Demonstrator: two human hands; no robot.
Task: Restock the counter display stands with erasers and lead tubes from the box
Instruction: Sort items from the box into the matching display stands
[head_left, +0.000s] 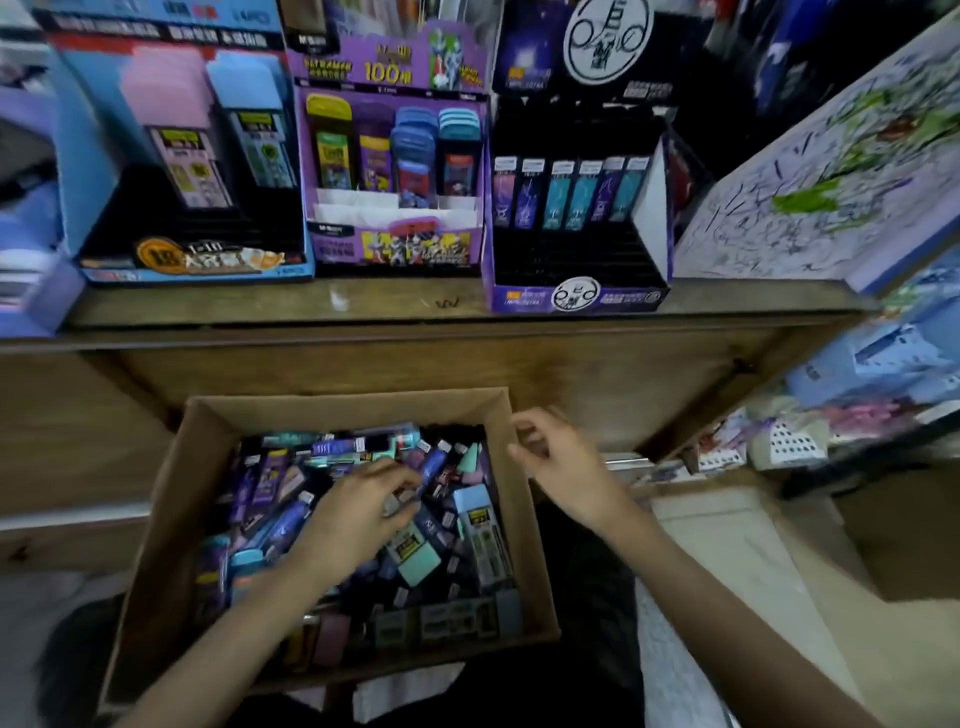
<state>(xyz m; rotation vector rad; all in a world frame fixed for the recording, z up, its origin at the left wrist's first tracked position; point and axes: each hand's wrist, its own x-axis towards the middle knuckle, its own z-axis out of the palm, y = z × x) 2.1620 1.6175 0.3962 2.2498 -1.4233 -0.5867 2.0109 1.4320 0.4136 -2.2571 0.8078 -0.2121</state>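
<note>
I have the cardboard box (171, 519) near me, below the front edge of the wooden counter (395, 304), so that both hands can reach into it while the stands sit in plain sight beyond. My left hand (358, 512) is down in the middle of the jumble of erasers and lead tubes, with its fingers bent onto the pile near a mint eraser (415, 558). The blur keeps me from saying whether they have pinched a piece or only press on it. My right hand (563, 467) hangs just over the box's right rim, its fingers loosely curled with nothing in them, which I judge to be a waiting pose, ready to take or sort whatever the left brings up. On the far side stand three displays: a blue stand (88, 171) on the left with large pink and blue erasers, a purple stand (395, 249) in the middle with its near pockets showing bare white card, and a black stand (576, 299) on the right. That last one has a single row of lead tubes (563, 195) at its far end and dark vacant slots nearer me. I reckon the restocking has a good way to go, since the box is heaped full.
</note>
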